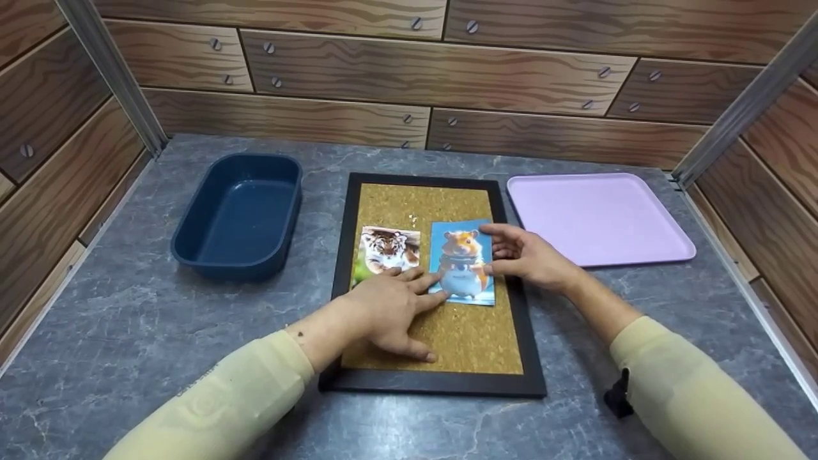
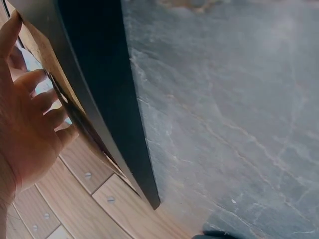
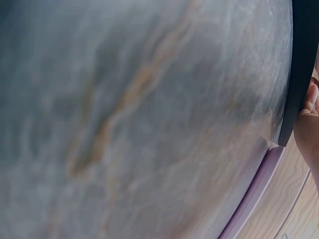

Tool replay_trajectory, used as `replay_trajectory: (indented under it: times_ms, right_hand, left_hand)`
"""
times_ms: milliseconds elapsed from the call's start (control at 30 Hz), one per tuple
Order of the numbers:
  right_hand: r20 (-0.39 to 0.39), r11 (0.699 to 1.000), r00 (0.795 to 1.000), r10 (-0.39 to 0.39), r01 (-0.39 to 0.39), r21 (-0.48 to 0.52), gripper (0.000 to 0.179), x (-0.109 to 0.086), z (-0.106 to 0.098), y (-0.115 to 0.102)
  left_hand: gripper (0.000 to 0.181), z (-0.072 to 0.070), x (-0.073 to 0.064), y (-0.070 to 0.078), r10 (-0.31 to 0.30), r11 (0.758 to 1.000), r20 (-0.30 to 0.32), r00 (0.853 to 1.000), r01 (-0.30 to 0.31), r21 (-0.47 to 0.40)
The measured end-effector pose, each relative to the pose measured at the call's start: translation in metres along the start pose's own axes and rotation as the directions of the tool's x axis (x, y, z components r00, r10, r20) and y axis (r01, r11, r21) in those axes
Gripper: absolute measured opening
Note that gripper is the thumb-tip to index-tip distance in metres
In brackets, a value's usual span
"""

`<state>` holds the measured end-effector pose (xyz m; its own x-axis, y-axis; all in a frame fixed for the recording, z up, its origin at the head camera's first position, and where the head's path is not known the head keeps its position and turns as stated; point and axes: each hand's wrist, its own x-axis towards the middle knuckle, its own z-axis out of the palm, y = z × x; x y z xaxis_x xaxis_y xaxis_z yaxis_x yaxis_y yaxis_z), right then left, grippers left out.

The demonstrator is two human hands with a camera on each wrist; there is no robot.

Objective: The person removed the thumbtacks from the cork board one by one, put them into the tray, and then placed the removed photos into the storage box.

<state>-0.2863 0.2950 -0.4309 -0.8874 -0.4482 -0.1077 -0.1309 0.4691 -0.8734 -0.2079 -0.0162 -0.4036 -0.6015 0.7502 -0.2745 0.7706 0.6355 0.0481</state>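
A corkboard (image 1: 434,345) with a black frame lies on the table, two picture cards on it. On the left is a tiger card (image 1: 388,246), its lower part covered by my left hand. Beside it lies a hamster card (image 1: 461,255) with a blue background. My left hand (image 1: 393,310) lies spread over the board, fingertips on the hamster card's left edge. At that card's right edge, the thumb and index finger of my right hand (image 1: 533,259) touch it, spaced apart. Part of the left hand (image 2: 32,119) shows beside the frame in the left wrist view.
A deep dark blue bin (image 1: 236,220) stands left of the board. To the right lies a flat lilac tray (image 1: 607,217), close to the frame. Small white bits (image 1: 413,220) sit on the cork above the cards. Wood-patterned walls (image 1: 409,70) enclose the grey marbled table.
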Motion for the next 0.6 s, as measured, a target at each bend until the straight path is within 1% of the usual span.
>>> replay_trajectory:
  times_ms: [200, 400, 600]
  right_hand:
    - [-0.006, 1.0, 1.0, -0.004, 0.004, -0.015, 0.079, -0.0003, -0.0001, -0.0004]
    - [0.008, 1.0, 1.0, -0.013, 0.013, -0.013, 0.081, -0.0008, 0.0, -0.001]
    - [0.016, 1.0, 1.0, -0.001, 0.001, -0.008, 0.083, -0.0002, 0.0007, -0.0007]
  left_hand:
    - [0.101, 0.0037, -0.0033, -0.0004, 0.011, 1.0, -0.027, 1.0, -0.011, -0.003]
    - [0.099, 0.0069, -0.0051, -0.0009, 0.023, 1.0, -0.069, 0.997, -0.024, -0.011]
    - [0.098, 0.0064, -0.008, 0.0004, 0.031, 0.999, -0.085, 0.996, -0.032, -0.003]
